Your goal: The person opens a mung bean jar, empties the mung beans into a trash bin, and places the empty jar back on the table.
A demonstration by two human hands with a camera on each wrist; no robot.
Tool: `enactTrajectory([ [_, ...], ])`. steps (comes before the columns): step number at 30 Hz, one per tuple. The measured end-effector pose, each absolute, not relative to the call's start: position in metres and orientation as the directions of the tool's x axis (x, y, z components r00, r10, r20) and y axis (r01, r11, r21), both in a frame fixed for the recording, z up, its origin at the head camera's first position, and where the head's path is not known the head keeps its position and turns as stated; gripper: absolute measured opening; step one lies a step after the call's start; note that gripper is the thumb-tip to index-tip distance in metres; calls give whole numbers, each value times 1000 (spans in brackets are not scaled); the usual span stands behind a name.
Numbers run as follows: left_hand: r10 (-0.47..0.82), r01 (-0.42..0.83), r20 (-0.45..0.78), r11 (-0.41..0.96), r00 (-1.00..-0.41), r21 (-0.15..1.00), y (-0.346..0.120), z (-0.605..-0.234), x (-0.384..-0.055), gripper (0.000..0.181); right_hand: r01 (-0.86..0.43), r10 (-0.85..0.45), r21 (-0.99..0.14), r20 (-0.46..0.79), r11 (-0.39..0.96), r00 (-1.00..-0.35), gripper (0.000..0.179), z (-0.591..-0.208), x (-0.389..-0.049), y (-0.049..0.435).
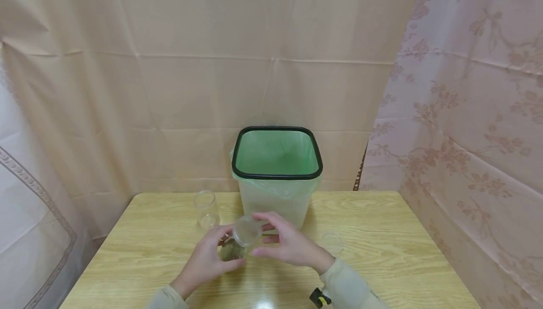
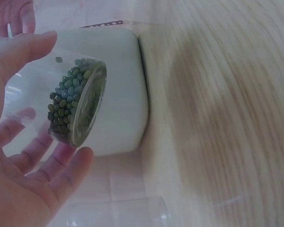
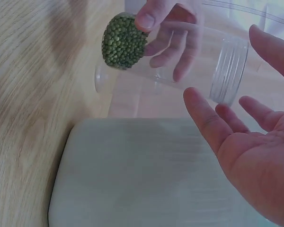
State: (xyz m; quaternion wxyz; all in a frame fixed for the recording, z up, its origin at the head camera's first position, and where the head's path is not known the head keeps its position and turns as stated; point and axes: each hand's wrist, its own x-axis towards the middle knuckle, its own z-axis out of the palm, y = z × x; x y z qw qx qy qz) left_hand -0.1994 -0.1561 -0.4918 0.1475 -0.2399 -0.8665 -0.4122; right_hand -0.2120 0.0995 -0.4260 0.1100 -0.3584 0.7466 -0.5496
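My left hand (image 1: 207, 256) grips a clear plastic jar (image 3: 208, 59), thumb on one side and fingers on the other. Green mung beans (image 3: 124, 42) lie at the bottom of the jar, and a stray one clings higher up its wall in the left wrist view. The jar tilts, its threaded mouth toward my right hand (image 1: 290, 243). That hand's fingers are spread around the mouth, fingertips close by the rim, holding nothing. A second clear jar (image 1: 206, 211) stands on the table left of the bin. Flat on the wood at the right is a clear round disc (image 1: 333, 243), like a lid.
Behind the hands stands a whitish bin (image 1: 271, 200) with a black rim (image 1: 277, 176) and a green liner bag (image 1: 275, 151). The light wooden table (image 1: 382, 233) ends at beige curtains (image 1: 191, 87). Flowered cloth (image 1: 475, 111) hangs along the right side.
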Motion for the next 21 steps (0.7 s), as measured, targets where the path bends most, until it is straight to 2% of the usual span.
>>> enactTrajectory([
  [12, 277, 524, 489, 696, -827, 492, -136, -481, -195, 75, -419, -598, -871, 198, 257, -777, 77, -432, -212, 114],
  [21, 323, 567, 526, 713, -787, 411, -124, -468, -191, 76, -409, -555, -857, 184, 313, -811, 79, -429, -207, 127],
])
